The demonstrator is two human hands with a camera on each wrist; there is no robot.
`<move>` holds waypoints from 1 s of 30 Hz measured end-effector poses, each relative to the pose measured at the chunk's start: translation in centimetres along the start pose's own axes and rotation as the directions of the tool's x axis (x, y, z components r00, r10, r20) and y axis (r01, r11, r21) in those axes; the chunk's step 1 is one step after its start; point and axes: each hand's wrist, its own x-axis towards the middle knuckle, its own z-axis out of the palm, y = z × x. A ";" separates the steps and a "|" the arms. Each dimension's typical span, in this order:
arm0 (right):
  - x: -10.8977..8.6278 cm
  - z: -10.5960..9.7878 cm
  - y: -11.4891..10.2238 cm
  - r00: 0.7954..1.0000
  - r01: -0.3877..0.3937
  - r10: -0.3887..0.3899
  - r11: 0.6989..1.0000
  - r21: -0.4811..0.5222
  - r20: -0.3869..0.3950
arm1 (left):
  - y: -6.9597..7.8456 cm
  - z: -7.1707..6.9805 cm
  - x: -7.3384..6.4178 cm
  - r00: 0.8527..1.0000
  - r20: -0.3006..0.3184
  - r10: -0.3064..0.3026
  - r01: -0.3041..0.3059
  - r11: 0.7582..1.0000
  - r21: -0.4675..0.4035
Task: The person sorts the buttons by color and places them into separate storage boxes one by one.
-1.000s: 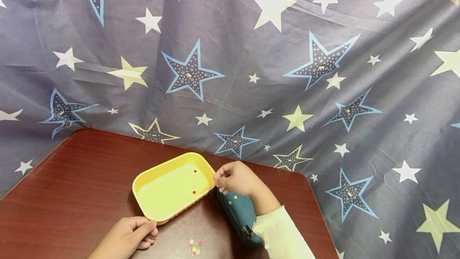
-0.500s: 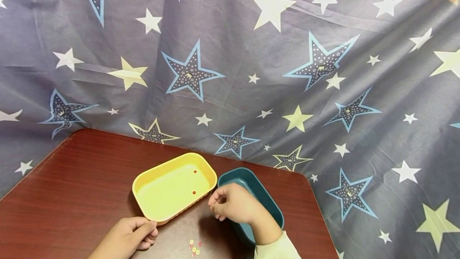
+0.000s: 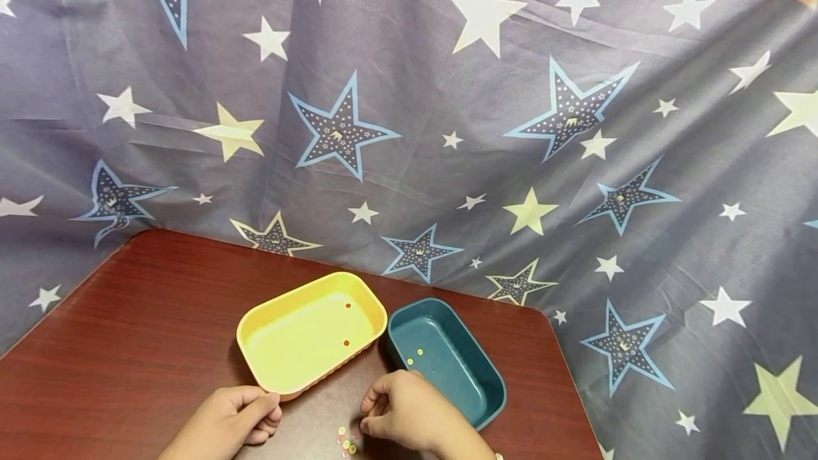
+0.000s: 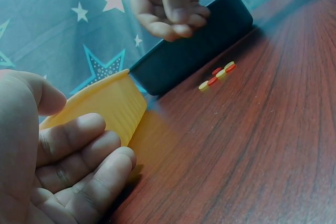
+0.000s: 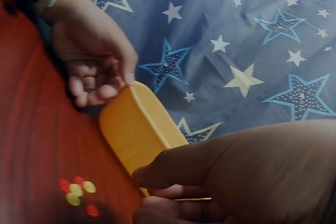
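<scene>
Since half a second ago, the right hand (image 3: 409, 410) has come down from over the teal tray (image 3: 450, 368) toward the loose buttons, uncovering two yellow buttons (image 3: 415, 356) in that tray; the left hand (image 3: 239, 417) has kept its place. Loose red buttons (image 5: 92, 210) and loose yellow buttons (image 5: 76, 190) lie in a small cluster on the bench (image 3: 160, 318), just beside the right grip on its left, one red one nearest to it. That grip is curled with thumb and fingertips slightly apart; whether it touches the nearest button I cannot tell. The left grip is clamped on the rim of the yellow tray (image 3: 300, 346) at its near corner, well to the left of the cluster. Beyond the cluster the two trays sit side by side at an angle, their far corners very close, and the right hand hides part of the teal tray's near left wall. A star-patterned curtain (image 3: 415, 183) hangs behind the bench. Counted up, the cluster has three red and three yellow buttons, the yellow tray holds two red buttons (image 3: 347, 343), and the teal one its two yellow.
</scene>
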 end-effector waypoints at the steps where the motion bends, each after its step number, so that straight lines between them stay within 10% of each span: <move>1: -0.2 0.3 0.1 1.000 -0.008 0.008 1.000 -0.009 0.004 | 0.0 0.0 0.0 1.000 0.001 -0.001 0.001 1.000 0.000; 12: -1.3 2.4 1.0 0.990 -0.142 0.141 0.989 0.046 0.011 | 0.4 0.0 -0.2 1.000 -0.002 -0.016 0.016 1.000 -0.005; 30: -0.9 4.5 2.7 0.994 -0.113 0.113 0.994 0.008 -0.013 | 0.3 0.0 0.1 1.000 0.004 -0.017 0.017 1.000 -0.022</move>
